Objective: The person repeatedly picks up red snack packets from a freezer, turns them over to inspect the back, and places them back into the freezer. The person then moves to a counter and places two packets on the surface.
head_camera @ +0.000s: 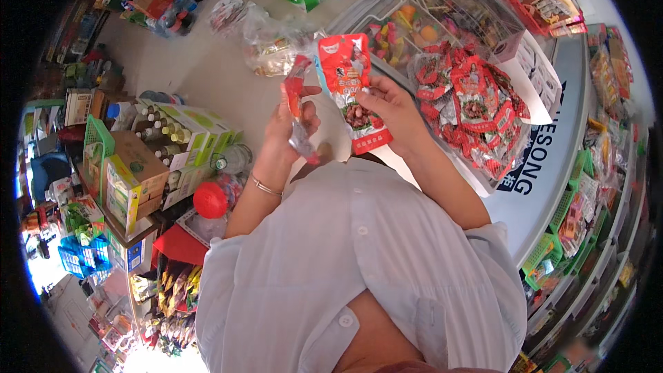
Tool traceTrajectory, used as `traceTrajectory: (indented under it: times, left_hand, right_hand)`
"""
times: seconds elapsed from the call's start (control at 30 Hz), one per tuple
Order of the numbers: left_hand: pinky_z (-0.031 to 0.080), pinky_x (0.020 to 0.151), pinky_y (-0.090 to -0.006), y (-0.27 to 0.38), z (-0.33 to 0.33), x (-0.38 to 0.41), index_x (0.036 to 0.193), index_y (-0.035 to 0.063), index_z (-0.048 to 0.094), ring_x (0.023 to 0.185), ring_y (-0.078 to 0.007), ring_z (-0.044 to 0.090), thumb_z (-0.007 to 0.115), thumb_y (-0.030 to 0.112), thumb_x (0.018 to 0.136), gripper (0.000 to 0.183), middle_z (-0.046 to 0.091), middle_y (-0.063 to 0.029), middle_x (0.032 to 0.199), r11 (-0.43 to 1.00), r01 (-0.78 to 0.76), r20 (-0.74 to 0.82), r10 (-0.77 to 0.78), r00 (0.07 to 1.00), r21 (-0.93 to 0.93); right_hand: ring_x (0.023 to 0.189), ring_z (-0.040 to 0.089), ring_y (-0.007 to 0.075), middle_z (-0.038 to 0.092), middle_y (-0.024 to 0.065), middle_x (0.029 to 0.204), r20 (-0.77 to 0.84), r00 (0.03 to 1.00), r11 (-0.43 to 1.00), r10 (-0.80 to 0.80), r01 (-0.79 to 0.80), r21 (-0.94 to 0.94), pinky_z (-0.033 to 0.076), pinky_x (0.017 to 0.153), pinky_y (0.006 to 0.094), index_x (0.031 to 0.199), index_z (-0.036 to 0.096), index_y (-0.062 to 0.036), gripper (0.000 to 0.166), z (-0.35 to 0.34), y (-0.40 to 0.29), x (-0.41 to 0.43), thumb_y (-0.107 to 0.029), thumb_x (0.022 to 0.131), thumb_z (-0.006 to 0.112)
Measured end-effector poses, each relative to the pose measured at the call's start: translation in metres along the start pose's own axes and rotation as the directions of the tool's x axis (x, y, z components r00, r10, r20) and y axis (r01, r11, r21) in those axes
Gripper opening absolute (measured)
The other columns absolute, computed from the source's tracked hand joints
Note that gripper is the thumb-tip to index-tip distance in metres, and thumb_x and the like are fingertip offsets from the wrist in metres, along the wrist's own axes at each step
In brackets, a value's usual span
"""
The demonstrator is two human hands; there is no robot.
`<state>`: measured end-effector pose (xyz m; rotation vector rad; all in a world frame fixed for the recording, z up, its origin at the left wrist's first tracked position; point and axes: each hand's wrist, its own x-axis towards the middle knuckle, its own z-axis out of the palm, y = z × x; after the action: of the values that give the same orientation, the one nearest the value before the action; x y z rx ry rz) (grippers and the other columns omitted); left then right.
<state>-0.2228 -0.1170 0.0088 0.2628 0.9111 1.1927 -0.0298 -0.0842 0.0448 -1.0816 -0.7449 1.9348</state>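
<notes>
In my left hand [286, 127], with a bangle on its wrist, a red and silver foil snack packet [296, 98] is held nearly edge-on. My right hand [392, 114] grips a second red snack packet [353, 96] by its side, thumb on the printed front, which shows food. Both packets are upright in front of my chest, a small gap between them. To the right, a heap of similar red packets [474, 106] lies on top of a chest freezer [538, 166], beside a white box flap [523, 83].
A wire basket [461, 0] with colourful goods sits in the freezer. Clear plastic bags [269, 44] lie on the floor ahead. At left are a carton of bottles [178, 132], a cardboard box [135, 166] and a red-lidded jar [210, 200]. Stocked shelves [585, 217] line the right.
</notes>
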Motion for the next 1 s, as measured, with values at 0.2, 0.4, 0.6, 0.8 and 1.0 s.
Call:
traceTrajectory:
  times: [0.2,0.4,0.6,0.8,1.0]
  left_hand:
    - [0.035,0.04,-0.0203,-0.002,-0.014,0.005,0.108,-0.0045,0.053,0.047,-0.0078,0.044,0.047,0.024,0.091,0.034,0.053,-0.0044,0.071,0.98,0.039,0.199,0.0,0.98,-0.195]
    - [0.032,0.036,-0.02,0.006,0.014,-0.001,0.117,-0.0035,0.051,0.04,-0.0059,0.041,0.049,0.016,0.087,0.036,0.062,-0.0169,0.098,0.994,-0.062,0.054,0.058,0.997,0.09]
    - [0.04,0.042,-0.0234,0.013,-0.012,-0.001,0.111,-0.0036,0.054,0.047,-0.0097,0.049,0.052,0.02,0.088,0.033,0.063,-0.0125,0.092,0.989,-0.044,0.056,0.037,0.998,0.138]
    - [0.051,0.071,-0.0249,0.077,-0.024,-0.009,0.109,-0.0026,0.055,0.083,-0.0121,0.061,0.055,0.015,0.089,0.027,0.063,-0.0091,0.097,0.972,0.045,-0.067,-0.03,0.997,0.233]
    - [0.051,0.075,-0.0267,0.13,-0.12,-0.008,0.113,-0.0009,0.056,0.085,-0.0128,0.062,0.06,0.012,0.087,0.029,0.064,-0.007,0.098,0.988,-0.133,-0.081,0.14,0.987,0.079]
  right_hand:
    - [0.092,0.059,0.0149,0.06,0.0086,0.102,0.088,0.996,0.998,-0.028,0.022,0.065,0.048,0.082,0.0286,0.111,0.048,-0.0016,0.032,-0.009,-0.006,0.024,-0.005,0.082,0.063]
    - [0.093,0.058,0.0143,0.06,0.0073,0.103,0.177,0.984,0.999,-0.027,0.024,0.021,0.047,0.082,0.028,0.109,0.049,-0.0034,0.03,-0.013,-0.007,0.042,-0.006,0.083,0.061]
    - [0.087,0.057,0.0113,0.06,0.0037,0.097,0.176,0.979,0.993,0.101,-0.087,-0.084,0.046,0.075,0.0251,0.104,0.05,-0.0055,0.026,0.007,0.008,0.068,-0.007,0.081,0.063]
    - [0.084,0.056,0.0114,0.059,0.003,0.094,0.237,0.958,0.957,0.16,-0.092,-0.274,0.046,0.068,0.0264,0.1,0.052,-0.0054,0.025,0.071,0.028,0.104,-0.005,0.079,0.064]
    - [0.081,0.055,0.0118,0.059,0.0035,0.096,0.378,0.908,0.954,0.18,-0.067,-0.294,0.045,0.073,0.028,0.111,0.052,-0.0021,0.034,0.169,0.065,0.164,-0.014,0.081,0.062]
